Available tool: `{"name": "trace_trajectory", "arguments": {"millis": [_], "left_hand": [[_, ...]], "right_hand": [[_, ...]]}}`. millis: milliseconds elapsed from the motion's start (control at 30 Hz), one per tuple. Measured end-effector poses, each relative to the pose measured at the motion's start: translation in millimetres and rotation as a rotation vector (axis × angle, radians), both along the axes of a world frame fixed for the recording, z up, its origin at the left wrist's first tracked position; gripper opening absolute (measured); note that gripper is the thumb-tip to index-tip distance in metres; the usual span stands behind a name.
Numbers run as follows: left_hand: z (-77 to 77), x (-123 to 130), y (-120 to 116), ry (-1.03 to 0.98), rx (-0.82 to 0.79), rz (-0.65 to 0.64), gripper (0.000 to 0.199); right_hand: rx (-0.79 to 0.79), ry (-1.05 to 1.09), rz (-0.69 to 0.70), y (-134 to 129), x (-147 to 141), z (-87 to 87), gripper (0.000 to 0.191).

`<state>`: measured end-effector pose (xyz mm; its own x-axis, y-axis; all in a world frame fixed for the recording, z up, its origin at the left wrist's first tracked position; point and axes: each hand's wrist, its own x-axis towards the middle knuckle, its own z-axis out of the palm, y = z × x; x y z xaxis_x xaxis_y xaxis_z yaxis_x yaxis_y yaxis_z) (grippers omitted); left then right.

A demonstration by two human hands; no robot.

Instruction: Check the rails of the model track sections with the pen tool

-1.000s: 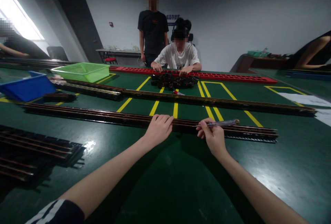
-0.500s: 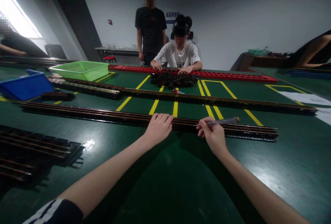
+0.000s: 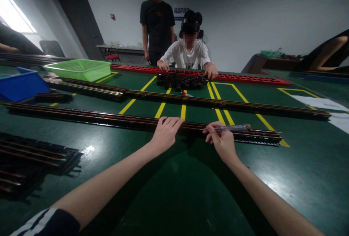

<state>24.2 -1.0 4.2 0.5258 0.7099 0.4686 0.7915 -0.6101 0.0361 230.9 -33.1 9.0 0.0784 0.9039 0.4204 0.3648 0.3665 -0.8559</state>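
Observation:
A long black rail (image 3: 89,117) with copper-coloured strips along it lies across the green table in front of me. My left hand (image 3: 167,134) is closed over its middle, fingers reaching over the far edge. To the right, my right hand (image 3: 222,141) grips a screwdriver (image 3: 236,127) with a clear handle. The screwdriver lies almost level, its thin tip pointing left, just above or against the rail; I cannot tell whether it touches.
Beyond lies another long rail (image 3: 231,106). At left are stacked rails (image 3: 35,150), a blue bin (image 3: 19,85) and a green basket (image 3: 81,70). Across the table, a seated person's hands are by a pile of black parts (image 3: 181,81) and a red rack (image 3: 245,79).
The near rail has slid left, uncovering a yellow corner mark at its right end. My hands have shifted slightly left. The seated person's hand at the right has moved off the black parts.

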Motion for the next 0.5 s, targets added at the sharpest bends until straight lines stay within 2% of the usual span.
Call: {"name": "trace_trajectory", "arguments": {"millis": [300,500], "left_hand": [[1.5,-3.7,2.3,-0.033,-0.037,-0.002,0.045],[1.2,-3.9,2.0,-0.024,-0.031,-0.007,0.040]], "right_hand": [[-0.027,0.026,0.004,1.8,0.9,-1.3,0.026],[-0.014,0.040,-0.056,2.0,0.6,-2.8,0.026]]}}
